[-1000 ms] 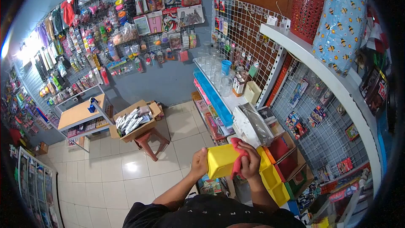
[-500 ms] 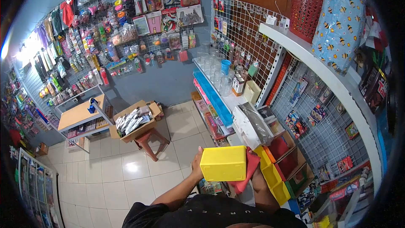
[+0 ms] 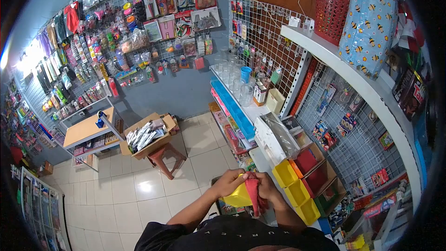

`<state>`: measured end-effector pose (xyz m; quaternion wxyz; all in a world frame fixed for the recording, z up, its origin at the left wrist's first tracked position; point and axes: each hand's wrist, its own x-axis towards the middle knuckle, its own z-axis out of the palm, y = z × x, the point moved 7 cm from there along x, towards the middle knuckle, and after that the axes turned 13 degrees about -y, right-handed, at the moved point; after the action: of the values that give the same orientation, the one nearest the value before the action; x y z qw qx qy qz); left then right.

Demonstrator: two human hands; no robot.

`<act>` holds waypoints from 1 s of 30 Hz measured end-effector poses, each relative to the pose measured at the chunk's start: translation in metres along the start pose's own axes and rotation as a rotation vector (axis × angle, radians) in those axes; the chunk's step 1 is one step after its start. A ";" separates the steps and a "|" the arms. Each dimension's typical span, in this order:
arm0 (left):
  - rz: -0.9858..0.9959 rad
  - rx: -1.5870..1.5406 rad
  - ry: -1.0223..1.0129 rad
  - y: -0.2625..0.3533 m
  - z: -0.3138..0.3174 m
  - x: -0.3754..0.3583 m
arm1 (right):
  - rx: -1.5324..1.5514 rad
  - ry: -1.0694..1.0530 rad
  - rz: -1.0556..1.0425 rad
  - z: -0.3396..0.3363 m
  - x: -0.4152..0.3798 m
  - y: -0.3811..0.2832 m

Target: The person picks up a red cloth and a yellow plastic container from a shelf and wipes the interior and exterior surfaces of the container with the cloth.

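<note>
A yellow plastic container [image 3: 238, 197] is held in front of my chest, tilted and partly covered by my hands. My left hand [image 3: 228, 183] grips its upper edge with bent fingers. Close beside it, my right hand [image 3: 266, 187] is closed on a red cloth [image 3: 252, 193], which hangs down over the container's right side. The two hands nearly touch at the top. Just to the right, several yellow bins [image 3: 295, 191] stand in a row on the lower shelf.
A cardboard box of packets [image 3: 147, 135] sits on a brown stool [image 3: 168, 159]. Glasses and a blue cup [image 3: 245, 74] stand on the white shelf [image 3: 261, 110]. A curved white shelf [image 3: 353, 72] holds a red basket [image 3: 331, 11] at the upper right.
The yellow container has turned and tilted in my hands. My left hand has moved to its top edge, and my right hand has brought the red cloth inward and up against it.
</note>
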<state>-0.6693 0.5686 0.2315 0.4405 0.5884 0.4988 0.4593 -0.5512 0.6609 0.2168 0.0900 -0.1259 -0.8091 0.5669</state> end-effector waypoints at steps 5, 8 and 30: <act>0.093 -0.246 0.086 -0.016 0.001 -0.004 | 0.110 -0.038 -0.022 -0.004 -0.003 -0.049; 0.092 -0.283 0.080 -0.027 -0.006 -0.006 | 0.105 -0.063 -0.095 -0.005 -0.004 -0.063; 0.532 -1.175 0.218 -0.053 -0.042 -0.017 | 0.552 0.031 -0.191 0.010 -0.005 0.011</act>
<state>-0.7219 0.5607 0.1860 0.5070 0.3033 0.0440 0.8056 -0.5477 0.6539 0.2030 0.1859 -0.0286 -0.6308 0.7528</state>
